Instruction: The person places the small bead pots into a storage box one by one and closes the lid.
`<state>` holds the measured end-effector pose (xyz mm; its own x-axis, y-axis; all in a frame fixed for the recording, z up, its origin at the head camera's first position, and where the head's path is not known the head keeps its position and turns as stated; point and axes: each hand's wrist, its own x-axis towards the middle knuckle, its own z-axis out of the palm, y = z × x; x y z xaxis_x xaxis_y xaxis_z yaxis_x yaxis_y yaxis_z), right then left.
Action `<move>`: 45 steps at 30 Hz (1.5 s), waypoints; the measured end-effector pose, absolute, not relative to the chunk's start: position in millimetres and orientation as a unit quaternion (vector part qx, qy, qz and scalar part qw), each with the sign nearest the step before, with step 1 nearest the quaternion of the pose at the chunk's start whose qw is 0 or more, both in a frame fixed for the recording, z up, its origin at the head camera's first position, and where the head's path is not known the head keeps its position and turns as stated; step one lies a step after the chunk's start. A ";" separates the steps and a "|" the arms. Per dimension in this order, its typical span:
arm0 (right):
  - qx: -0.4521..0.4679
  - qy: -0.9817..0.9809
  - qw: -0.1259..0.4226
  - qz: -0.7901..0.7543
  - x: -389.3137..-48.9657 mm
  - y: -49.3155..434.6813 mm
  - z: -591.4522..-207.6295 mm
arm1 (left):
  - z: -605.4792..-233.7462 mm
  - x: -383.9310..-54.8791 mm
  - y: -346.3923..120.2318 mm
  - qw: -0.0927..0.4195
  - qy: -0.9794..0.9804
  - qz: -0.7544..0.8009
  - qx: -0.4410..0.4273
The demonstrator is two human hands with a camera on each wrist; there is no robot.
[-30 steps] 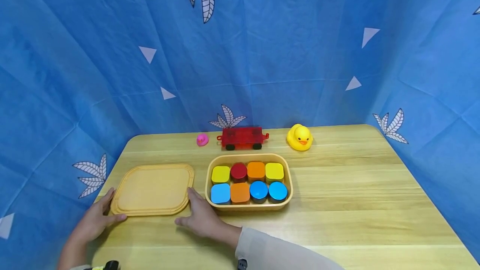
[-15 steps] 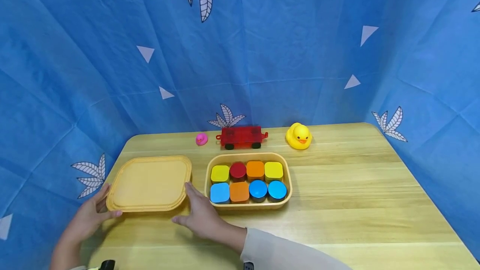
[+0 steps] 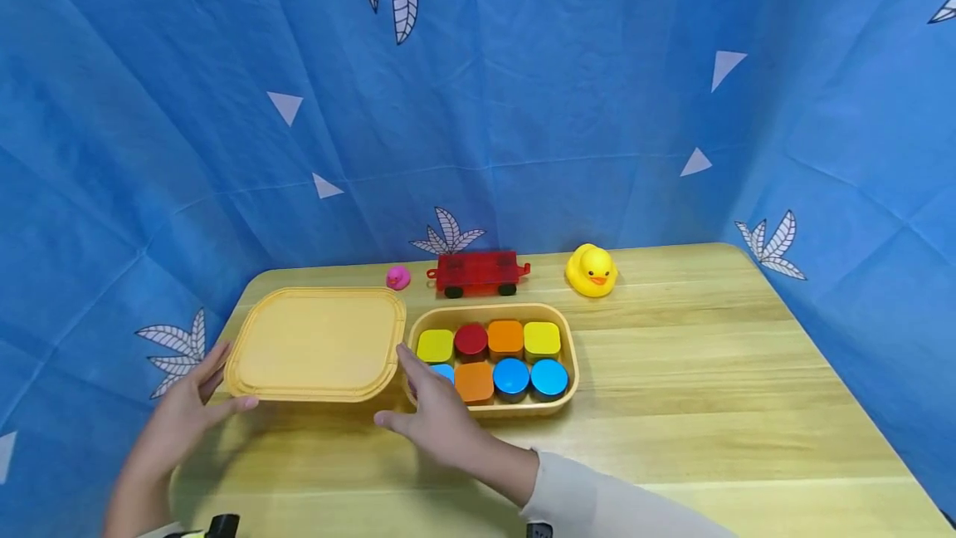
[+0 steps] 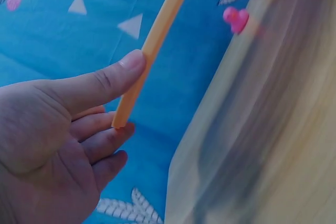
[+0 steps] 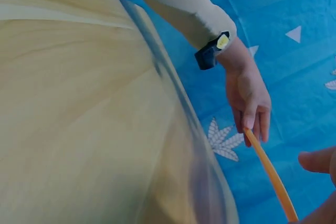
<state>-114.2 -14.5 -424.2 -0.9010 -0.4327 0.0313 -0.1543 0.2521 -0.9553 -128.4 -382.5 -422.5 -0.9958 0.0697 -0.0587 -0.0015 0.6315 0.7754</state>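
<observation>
In the head view a flat yellow lid, rectangular with rounded corners, is raised above the table at the left. My left hand pinches its near left corner. The left wrist view shows the thumb on one face of the lid and fingers behind the other. My right hand touches the lid's right edge with extended fingers, its thumb standing apart. In the right wrist view only part of this hand shows, beside the lid's edge. Right of the lid sits a yellow container, partly hidden by my right hand.
Several coloured blocks, such as an orange one, lie inside the container. Along the table's back edge stand a pink duck, a red toy wagon and a yellow duck. Wooden tabletop extends to the right; blue cloth surrounds it.
The lid has risen off the table and shifted right toward the container, held in my left hand. My right hand has moved right with it and now covers the container's near left corner.
</observation>
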 end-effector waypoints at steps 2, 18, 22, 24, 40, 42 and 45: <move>-0.185 0.781 0.113 -0.586 -115.6 -5.3 -424.0 | -419.6 -130.3 -373.3 0.032 0.896 0.442 0.029; -0.136 0.805 0.002 -0.577 -116.5 73.6 -436.2 | -422.4 -144.4 -280.1 -0.026 0.883 0.467 0.034; -0.106 0.798 -0.018 -0.593 -115.1 90.8 -435.6 | -425.0 -144.2 -257.3 -0.041 0.876 0.479 0.033; -0.098 0.794 -0.032 -0.600 -114.3 99.1 -434.6 | -425.2 -143.3 -246.1 -0.048 0.874 0.482 0.031; -0.096 0.733 -0.192 -0.645 -110.8 146.4 -432.8 | -420.3 -131.1 -180.5 -0.191 0.827 0.520 0.094; -0.095 0.720 -0.213 -0.653 -111.3 150.4 -430.4 | -421.0 -130.0 -174.8 -0.218 0.825 0.511 0.108; -0.093 0.704 -0.248 -0.659 -112.6 154.2 -425.2 | -421.1 -128.7 -166.3 -0.265 0.821 0.489 0.131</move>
<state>-112.6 154.2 -425.2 -0.8596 0.1956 0.4721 -0.4579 0.1152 -0.8815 -128.7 -166.3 -421.1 -0.8254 -0.0442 0.5629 0.4741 0.4870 0.7335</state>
